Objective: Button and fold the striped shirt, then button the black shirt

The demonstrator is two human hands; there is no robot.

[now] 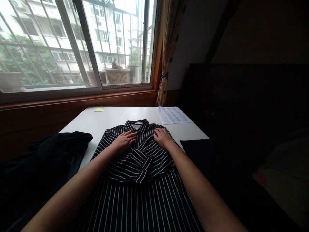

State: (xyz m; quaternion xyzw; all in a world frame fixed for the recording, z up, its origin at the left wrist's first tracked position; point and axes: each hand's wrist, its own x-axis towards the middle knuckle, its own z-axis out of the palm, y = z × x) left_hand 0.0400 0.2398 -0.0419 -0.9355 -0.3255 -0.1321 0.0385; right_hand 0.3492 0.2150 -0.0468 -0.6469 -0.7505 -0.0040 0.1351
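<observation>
A black shirt with white stripes (137, 199) lies spread on the white table, its collar toward the window. Both sleeves are folded inward and cross over the chest. My left hand (125, 140) rests flat on the shirt just below the left side of the collar, fingers stretched out. On the right part of the chest, near the shoulder, my right hand (163, 137) lies with its fingers extended and slightly bent, touching the cloth. Neither hand grips the fabric. The shirt's lower end runs out of the bottom of the view.
Dark cloth (60, 151) lies over the table's left edge, and another dark cloth (195, 148) is at the right edge. Printed sheets (173, 115) and a yellow sticky note (99, 109) lie at the far end of the white table (116, 112). Beyond stands a barred window.
</observation>
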